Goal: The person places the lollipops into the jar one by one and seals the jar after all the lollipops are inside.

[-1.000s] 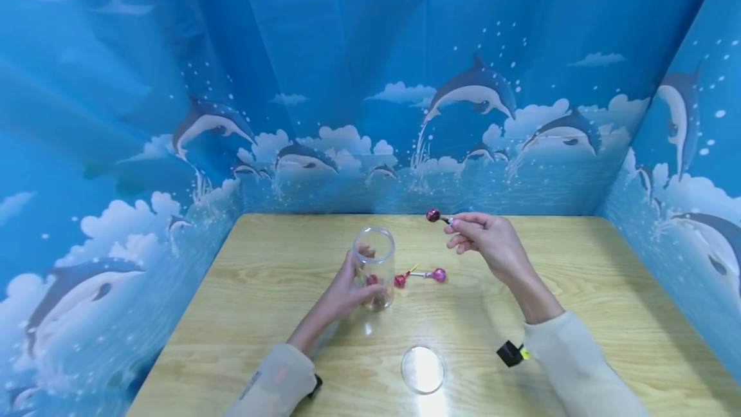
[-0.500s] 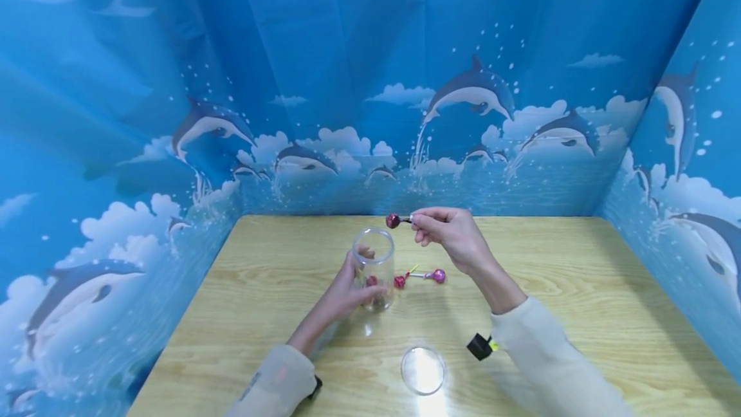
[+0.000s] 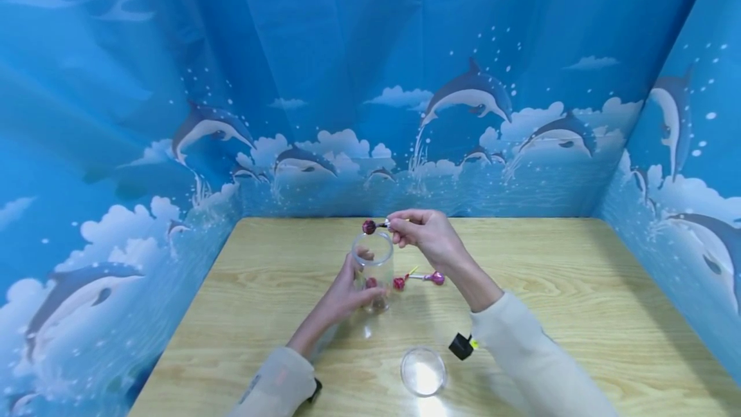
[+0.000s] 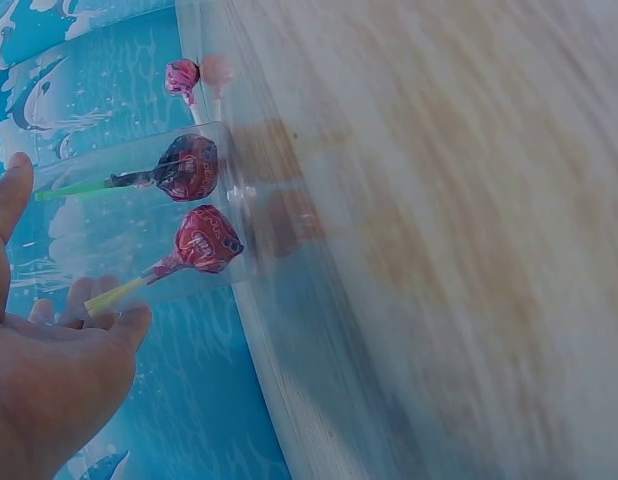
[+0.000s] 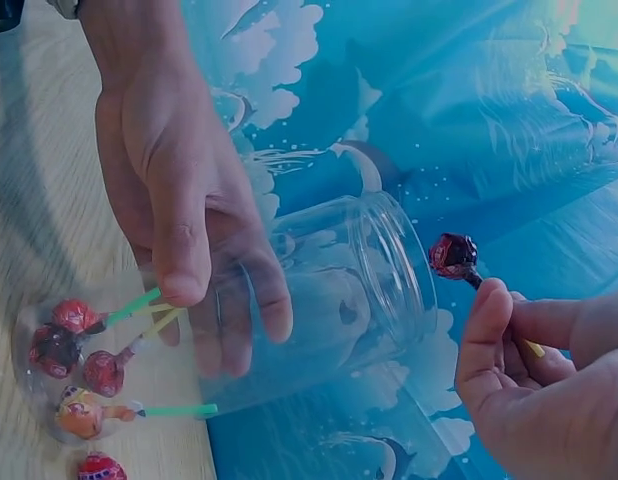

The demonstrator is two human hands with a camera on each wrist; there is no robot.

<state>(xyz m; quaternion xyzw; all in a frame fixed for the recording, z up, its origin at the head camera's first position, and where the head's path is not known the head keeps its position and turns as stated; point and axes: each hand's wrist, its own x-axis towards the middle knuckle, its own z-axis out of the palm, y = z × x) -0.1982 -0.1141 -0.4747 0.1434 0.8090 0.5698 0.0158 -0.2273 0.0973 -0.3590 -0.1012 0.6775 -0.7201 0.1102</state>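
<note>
A blue backdrop printed with leaping dolphins and clouds (image 3: pixel 469 92) walls in a pale wooden table (image 3: pixel 579 288) on three sides.

On the table stands a clear jar (image 3: pixel 374 269), upright with its mouth open to the top. The left hand (image 3: pixel 341 291) holds it by the side, fingers and thumb curled round the wall. Through the wall, the left wrist view shows two wrapped lollipops already in the jar (image 4: pixel 194 210), heads at the base.

The right hand (image 3: pixel 425 237) pinches the stick of a dark red lollipop (image 3: pixel 368 226) between thumb and fingertips. The lollipop lies roughly level, its long axis running from the fingers on the right to the head on the left. The head hangs right at the jar's rim, at or just above the far edge of the mouth and apart from the glass; the right wrist view shows a gap between the head (image 5: pixel 454 255) and the rim. So the right hand is the one bearing the sweet, and the jar's opening lies just below and to the left of its fingertips.

Two more lollipops (image 3: pixel 418 277) lie on the table just right of the jar. A round clear lid (image 3: pixel 423 370) lies nearer the person.

The wrappers bear a printed pattern, but no writing can be read.
</note>
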